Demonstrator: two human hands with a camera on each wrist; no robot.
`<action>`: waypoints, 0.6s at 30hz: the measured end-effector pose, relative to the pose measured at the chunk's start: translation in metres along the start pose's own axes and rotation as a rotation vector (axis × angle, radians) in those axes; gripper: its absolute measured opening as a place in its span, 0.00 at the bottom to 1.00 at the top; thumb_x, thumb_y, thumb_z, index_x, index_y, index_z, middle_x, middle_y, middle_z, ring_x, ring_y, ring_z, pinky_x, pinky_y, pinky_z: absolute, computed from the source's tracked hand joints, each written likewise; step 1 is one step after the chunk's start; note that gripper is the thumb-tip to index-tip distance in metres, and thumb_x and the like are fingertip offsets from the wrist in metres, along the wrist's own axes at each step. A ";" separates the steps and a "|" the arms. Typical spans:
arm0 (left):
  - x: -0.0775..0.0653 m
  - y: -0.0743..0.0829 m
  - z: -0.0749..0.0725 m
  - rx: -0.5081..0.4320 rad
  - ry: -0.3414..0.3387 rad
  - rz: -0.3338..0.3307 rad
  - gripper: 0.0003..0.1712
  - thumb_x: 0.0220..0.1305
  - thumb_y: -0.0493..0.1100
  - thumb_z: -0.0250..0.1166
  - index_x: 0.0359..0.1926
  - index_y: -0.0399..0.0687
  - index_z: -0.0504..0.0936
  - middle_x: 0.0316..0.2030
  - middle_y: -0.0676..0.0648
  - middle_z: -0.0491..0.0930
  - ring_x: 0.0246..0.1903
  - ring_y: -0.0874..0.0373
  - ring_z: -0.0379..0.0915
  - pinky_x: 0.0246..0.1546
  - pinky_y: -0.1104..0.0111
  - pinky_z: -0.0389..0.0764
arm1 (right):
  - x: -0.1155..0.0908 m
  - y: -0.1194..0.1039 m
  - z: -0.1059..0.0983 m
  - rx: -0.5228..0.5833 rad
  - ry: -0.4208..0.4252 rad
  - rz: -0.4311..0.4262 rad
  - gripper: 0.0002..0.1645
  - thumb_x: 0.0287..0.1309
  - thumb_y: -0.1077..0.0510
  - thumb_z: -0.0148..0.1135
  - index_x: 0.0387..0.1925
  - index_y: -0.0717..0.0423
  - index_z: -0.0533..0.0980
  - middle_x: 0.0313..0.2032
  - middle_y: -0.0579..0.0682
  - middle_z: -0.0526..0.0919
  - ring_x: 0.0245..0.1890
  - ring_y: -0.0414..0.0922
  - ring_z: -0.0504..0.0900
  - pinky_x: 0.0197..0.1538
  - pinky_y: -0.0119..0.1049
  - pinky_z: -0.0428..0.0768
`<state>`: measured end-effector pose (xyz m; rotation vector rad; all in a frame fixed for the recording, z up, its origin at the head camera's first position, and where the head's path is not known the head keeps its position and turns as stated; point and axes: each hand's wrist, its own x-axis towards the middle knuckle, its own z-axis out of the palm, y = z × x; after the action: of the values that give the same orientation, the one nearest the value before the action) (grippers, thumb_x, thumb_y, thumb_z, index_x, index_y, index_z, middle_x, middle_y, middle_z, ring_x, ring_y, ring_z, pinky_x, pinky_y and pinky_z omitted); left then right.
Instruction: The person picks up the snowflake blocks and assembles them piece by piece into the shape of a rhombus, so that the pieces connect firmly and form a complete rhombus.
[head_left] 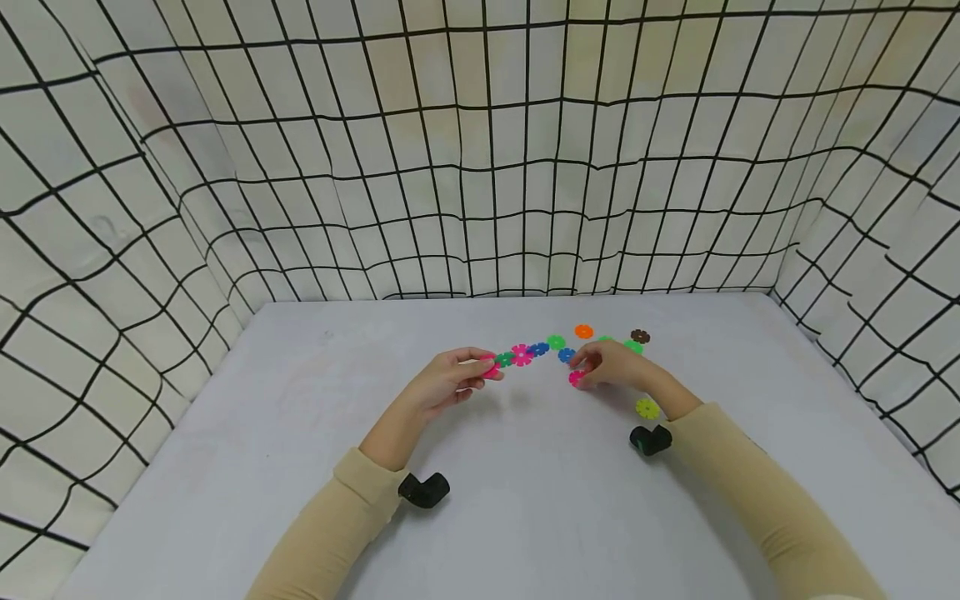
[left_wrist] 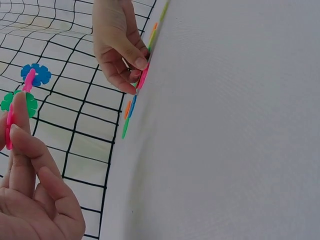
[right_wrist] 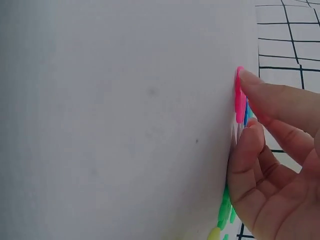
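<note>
My left hand (head_left: 446, 385) pinches a pink flower-shaped interlocking disc (head_left: 491, 367) between thumb and fingers. From it a short chain runs to the right, held above the table: a green disc (head_left: 506, 359), another pink disc (head_left: 521, 355) and a blue disc (head_left: 538, 350) at the far end. In the left wrist view that blue disc (left_wrist: 36, 74) stands clear of the table. My right hand (head_left: 615, 365) is low at the tabletop, its thumb and fingers pinching a separate pink disc (right_wrist: 240, 100) by its edge.
Loose discs lie around my right hand: blue (head_left: 566, 356), light green (head_left: 556, 342), orange (head_left: 583, 332), brown (head_left: 640, 336) and yellow (head_left: 647, 408). More green ones are partly hidden behind the hand. Black grid netting (head_left: 525, 167) encloses the white table (head_left: 510, 517) at back and sides.
</note>
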<state>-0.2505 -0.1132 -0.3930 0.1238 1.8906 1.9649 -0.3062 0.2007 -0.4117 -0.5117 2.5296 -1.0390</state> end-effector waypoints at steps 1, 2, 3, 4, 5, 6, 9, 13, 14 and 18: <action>0.000 0.000 0.000 0.001 -0.002 0.002 0.08 0.76 0.39 0.60 0.51 0.42 0.79 0.34 0.54 0.88 0.28 0.63 0.72 0.30 0.74 0.67 | 0.000 0.000 -0.001 0.001 -0.001 0.004 0.18 0.60 0.64 0.72 0.52 0.62 0.81 0.33 0.50 0.74 0.36 0.47 0.72 0.39 0.36 0.70; 0.000 0.000 0.000 0.002 -0.002 0.004 0.08 0.76 0.39 0.60 0.51 0.42 0.79 0.34 0.54 0.88 0.28 0.63 0.72 0.30 0.74 0.67 | -0.001 0.000 -0.002 0.004 -0.003 0.008 0.18 0.59 0.64 0.71 0.51 0.63 0.81 0.33 0.50 0.74 0.36 0.47 0.71 0.39 0.36 0.70; 0.000 0.000 0.000 0.002 -0.001 0.005 0.08 0.76 0.39 0.60 0.51 0.42 0.79 0.34 0.54 0.88 0.28 0.63 0.72 0.30 0.74 0.67 | -0.001 0.000 -0.002 0.005 -0.004 0.014 0.17 0.59 0.65 0.71 0.50 0.63 0.81 0.33 0.50 0.73 0.36 0.47 0.71 0.39 0.36 0.70; 0.000 0.000 0.001 0.001 -0.001 0.005 0.08 0.76 0.39 0.60 0.51 0.42 0.79 0.34 0.54 0.88 0.28 0.63 0.72 0.30 0.74 0.67 | -0.001 0.000 -0.003 0.008 -0.005 0.023 0.17 0.59 0.65 0.72 0.50 0.63 0.81 0.33 0.50 0.73 0.36 0.47 0.71 0.39 0.36 0.70; -0.001 0.000 0.001 0.000 -0.001 0.007 0.08 0.76 0.39 0.60 0.51 0.42 0.80 0.34 0.54 0.88 0.28 0.63 0.73 0.30 0.74 0.67 | -0.001 0.000 -0.003 0.006 -0.008 0.027 0.17 0.59 0.65 0.72 0.50 0.63 0.81 0.32 0.50 0.73 0.36 0.47 0.71 0.39 0.36 0.71; -0.001 0.000 0.001 -0.001 -0.002 0.007 0.08 0.76 0.39 0.60 0.51 0.42 0.80 0.34 0.53 0.88 0.29 0.62 0.73 0.30 0.74 0.67 | -0.002 0.000 -0.004 0.008 -0.011 0.031 0.16 0.59 0.65 0.72 0.49 0.63 0.81 0.32 0.50 0.73 0.35 0.47 0.71 0.38 0.36 0.70; -0.001 -0.001 0.001 0.006 -0.007 0.007 0.08 0.76 0.39 0.60 0.51 0.41 0.80 0.34 0.53 0.88 0.29 0.62 0.73 0.31 0.74 0.68 | -0.002 -0.001 -0.004 -0.003 -0.015 0.040 0.15 0.59 0.64 0.73 0.48 0.62 0.81 0.31 0.50 0.72 0.33 0.46 0.71 0.37 0.36 0.70; -0.001 0.000 0.002 0.017 -0.002 0.002 0.09 0.76 0.40 0.60 0.52 0.41 0.79 0.34 0.53 0.88 0.29 0.61 0.73 0.31 0.73 0.68 | 0.000 0.000 -0.004 -0.030 -0.021 0.036 0.15 0.60 0.64 0.72 0.47 0.62 0.80 0.30 0.50 0.72 0.32 0.46 0.71 0.36 0.35 0.69; -0.001 0.000 0.003 0.020 0.000 0.001 0.10 0.76 0.40 0.60 0.53 0.41 0.79 0.34 0.53 0.88 0.29 0.61 0.73 0.32 0.73 0.68 | 0.000 -0.001 -0.004 -0.034 -0.023 0.037 0.14 0.60 0.64 0.72 0.47 0.62 0.80 0.30 0.50 0.71 0.32 0.46 0.71 0.36 0.35 0.69; -0.001 0.000 0.003 0.025 0.004 -0.004 0.10 0.76 0.39 0.60 0.53 0.40 0.79 0.35 0.53 0.88 0.30 0.61 0.72 0.32 0.73 0.68 | -0.001 -0.003 -0.004 -0.054 -0.024 0.043 0.14 0.60 0.64 0.72 0.46 0.62 0.80 0.31 0.50 0.71 0.33 0.46 0.71 0.37 0.35 0.70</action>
<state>-0.2482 -0.1107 -0.3925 0.1233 1.9168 1.9412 -0.3066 0.2019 -0.4064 -0.4794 2.5421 -0.9452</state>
